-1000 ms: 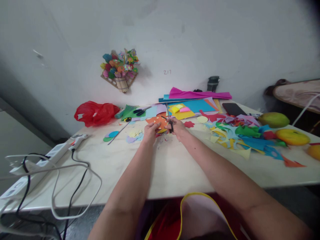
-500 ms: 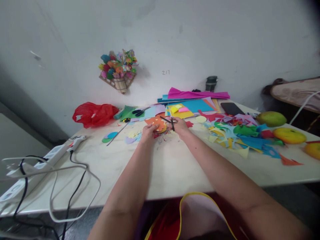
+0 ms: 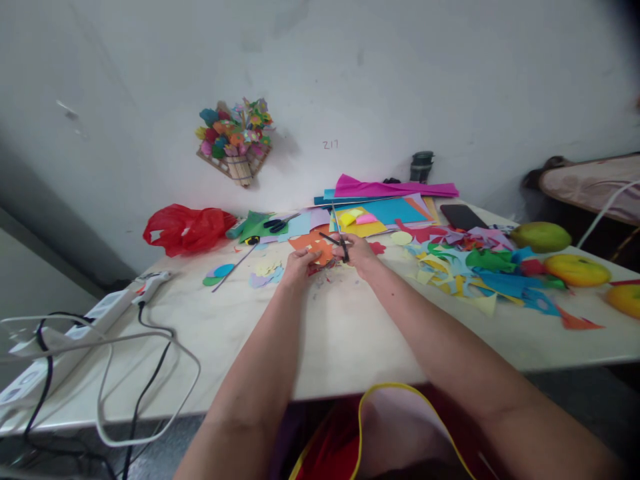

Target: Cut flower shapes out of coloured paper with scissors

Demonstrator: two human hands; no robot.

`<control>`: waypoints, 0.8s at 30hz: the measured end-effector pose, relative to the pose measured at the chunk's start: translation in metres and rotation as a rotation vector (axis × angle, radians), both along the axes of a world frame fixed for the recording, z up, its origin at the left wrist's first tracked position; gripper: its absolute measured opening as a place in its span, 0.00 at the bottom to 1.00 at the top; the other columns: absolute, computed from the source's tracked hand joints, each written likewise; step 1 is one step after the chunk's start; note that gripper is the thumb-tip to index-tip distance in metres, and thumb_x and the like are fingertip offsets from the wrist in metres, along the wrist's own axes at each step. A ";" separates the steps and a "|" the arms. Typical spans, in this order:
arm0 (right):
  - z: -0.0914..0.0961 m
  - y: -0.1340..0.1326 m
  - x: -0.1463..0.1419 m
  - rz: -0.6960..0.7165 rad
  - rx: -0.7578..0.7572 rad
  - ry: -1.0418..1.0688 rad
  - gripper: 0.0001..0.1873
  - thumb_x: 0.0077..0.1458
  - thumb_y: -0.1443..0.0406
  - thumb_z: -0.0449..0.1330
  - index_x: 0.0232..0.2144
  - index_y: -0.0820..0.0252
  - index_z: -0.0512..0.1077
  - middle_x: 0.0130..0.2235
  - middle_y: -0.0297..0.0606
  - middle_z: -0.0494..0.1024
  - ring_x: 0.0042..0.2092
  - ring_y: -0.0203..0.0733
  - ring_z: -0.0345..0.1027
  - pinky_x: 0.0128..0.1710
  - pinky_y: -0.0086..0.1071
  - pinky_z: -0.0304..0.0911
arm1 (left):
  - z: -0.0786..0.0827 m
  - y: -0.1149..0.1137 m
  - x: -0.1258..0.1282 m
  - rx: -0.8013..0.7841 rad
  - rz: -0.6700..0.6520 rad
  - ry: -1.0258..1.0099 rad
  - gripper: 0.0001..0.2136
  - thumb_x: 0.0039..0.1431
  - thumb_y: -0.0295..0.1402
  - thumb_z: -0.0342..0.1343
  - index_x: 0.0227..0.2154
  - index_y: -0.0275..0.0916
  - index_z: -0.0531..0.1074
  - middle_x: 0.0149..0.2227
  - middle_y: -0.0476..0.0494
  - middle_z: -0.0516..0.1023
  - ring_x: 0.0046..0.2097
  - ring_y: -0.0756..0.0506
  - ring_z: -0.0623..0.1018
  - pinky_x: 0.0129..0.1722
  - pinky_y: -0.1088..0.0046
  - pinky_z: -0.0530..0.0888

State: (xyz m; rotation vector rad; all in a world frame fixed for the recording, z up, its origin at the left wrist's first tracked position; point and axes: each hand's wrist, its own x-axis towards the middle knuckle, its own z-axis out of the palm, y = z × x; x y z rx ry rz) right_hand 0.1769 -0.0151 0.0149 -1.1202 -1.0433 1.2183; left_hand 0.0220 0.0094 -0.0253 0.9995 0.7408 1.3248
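Observation:
My left hand [image 3: 299,265] pinches a piece of orange paper [image 3: 324,251] with a wavy edge, held just above the table. In my right hand [image 3: 357,252] is a pair of black-handled scissors [image 3: 344,249], its blades spread and pointing away from me beside the orange paper. Under the paper lie small scraps [image 3: 326,267], partly hidden by it. A red paper flower shape [image 3: 377,248] rests just beyond my right hand. Left of my left hand are pale paper cutouts [image 3: 267,273] and a blue paper disc [image 3: 225,271].
Cut paper scraps [image 3: 470,273] pile up at the right, near several mangoes [image 3: 577,269] and a phone [image 3: 463,217]. Paper sheets [image 3: 403,211] and a second pair of scissors [image 3: 280,223] lie at the back. A red plastic bag [image 3: 189,229] and a power strip [image 3: 60,357] with cables occupy the left.
The orange paper has turned slightly in my left hand, and its lower edge shows less. The scissors stay spread in my right hand, their blades a little shifted.

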 end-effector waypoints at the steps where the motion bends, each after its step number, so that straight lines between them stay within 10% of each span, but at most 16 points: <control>1: 0.000 0.000 0.000 0.000 -0.001 0.000 0.18 0.35 0.74 0.63 0.34 0.61 0.71 0.21 0.25 0.68 0.22 0.31 0.62 0.22 0.25 0.56 | 0.001 -0.001 0.000 0.000 0.000 0.002 0.11 0.35 0.28 0.71 0.23 0.32 0.76 0.28 0.39 0.81 0.29 0.41 0.80 0.35 0.60 0.80; 24: -0.011 0.022 0.024 -0.029 0.078 -0.261 0.15 0.36 0.71 0.70 0.31 0.63 0.74 0.19 0.29 0.71 0.19 0.32 0.62 0.20 0.25 0.61 | 0.000 0.002 -0.006 0.012 0.043 0.001 0.15 0.29 0.32 0.74 0.23 0.33 0.78 0.27 0.39 0.81 0.29 0.42 0.80 0.39 0.60 0.79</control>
